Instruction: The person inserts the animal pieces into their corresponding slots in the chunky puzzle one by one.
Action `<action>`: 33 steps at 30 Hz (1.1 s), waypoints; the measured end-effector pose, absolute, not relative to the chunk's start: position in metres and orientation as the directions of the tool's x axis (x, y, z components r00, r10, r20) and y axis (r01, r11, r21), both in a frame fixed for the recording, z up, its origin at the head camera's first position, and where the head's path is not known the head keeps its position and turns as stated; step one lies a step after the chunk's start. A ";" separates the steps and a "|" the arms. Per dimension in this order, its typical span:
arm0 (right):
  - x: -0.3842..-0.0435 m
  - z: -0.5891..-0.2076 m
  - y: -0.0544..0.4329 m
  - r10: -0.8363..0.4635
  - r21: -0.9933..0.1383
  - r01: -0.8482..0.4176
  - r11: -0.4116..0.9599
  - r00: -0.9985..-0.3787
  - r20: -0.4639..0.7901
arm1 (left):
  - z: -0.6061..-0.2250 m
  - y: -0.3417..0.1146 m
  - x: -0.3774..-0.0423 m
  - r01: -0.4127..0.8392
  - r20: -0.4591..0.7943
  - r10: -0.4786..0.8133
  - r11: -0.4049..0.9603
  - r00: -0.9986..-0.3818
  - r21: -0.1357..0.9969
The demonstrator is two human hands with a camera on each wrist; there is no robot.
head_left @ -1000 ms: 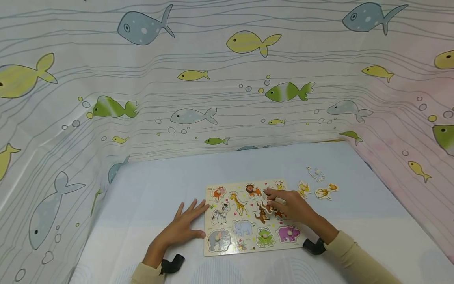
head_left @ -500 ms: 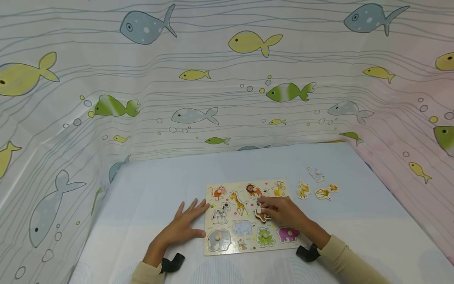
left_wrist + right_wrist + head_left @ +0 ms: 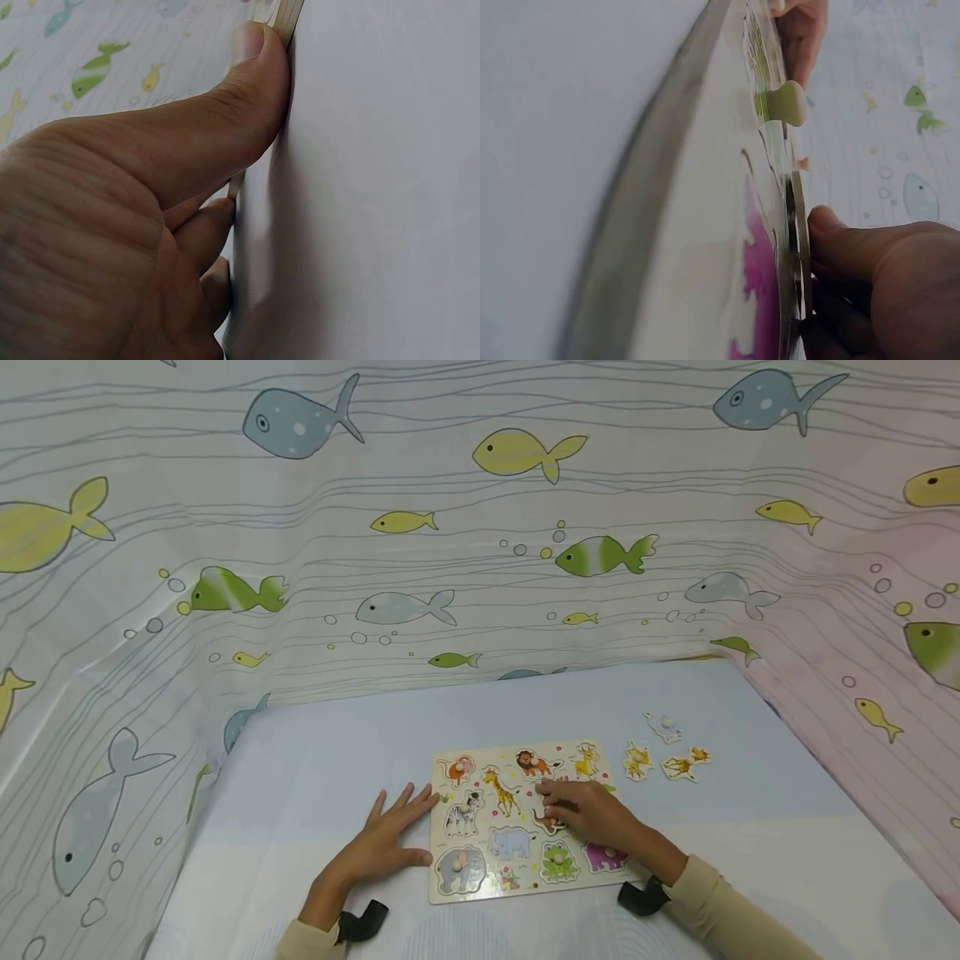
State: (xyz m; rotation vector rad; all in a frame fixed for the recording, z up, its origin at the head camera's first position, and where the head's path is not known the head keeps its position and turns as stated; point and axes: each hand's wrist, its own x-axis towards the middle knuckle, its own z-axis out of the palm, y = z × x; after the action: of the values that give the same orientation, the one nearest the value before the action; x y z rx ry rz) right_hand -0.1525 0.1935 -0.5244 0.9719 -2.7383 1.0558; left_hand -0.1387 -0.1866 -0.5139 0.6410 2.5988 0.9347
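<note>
A wooden animal peg puzzle board lies on the table in the head view. My right hand pinches a brown kangaroo puzzle piece over the board's right-middle area, hiding much of it. In the right wrist view the thumb is against the piece, whose edge shows slightly raised off the board. My left hand lies with spread fingers at the board's left edge; the left wrist view shows the thumb touching that edge. Lion, zebra and frog pieces are among those on the board.
Three loose pieces lie right of the board: a grey one, a yellow one and a giraffe-like one. A fish-print sheet rises behind and beside the pale table. Black wrist mounts sit on both wrists.
My right hand has moved left and slightly down with the kangaroo piece, from beside the kangaroo picture to over it. The left hand has stayed at the board's edge.
</note>
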 end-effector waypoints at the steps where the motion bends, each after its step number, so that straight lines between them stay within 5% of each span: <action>1: -0.152 -0.525 0.193 -0.542 -0.584 -0.577 0.571 -0.799 0.260 | -0.514 -0.187 -0.138 0.304 -0.131 0.503 0.689 -0.854 0.658; 33: -0.151 -0.525 0.193 -0.531 -0.539 -0.575 0.616 -0.808 0.255 | -0.516 -0.188 -0.139 0.311 -0.124 0.509 0.682 -0.852 0.662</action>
State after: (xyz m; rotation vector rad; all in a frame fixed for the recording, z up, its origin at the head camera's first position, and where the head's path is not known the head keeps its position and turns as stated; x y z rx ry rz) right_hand -0.1506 0.1929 -0.5246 0.9465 -2.7605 0.9589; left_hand -0.1391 -0.1882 -0.5163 0.6510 2.5977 0.9416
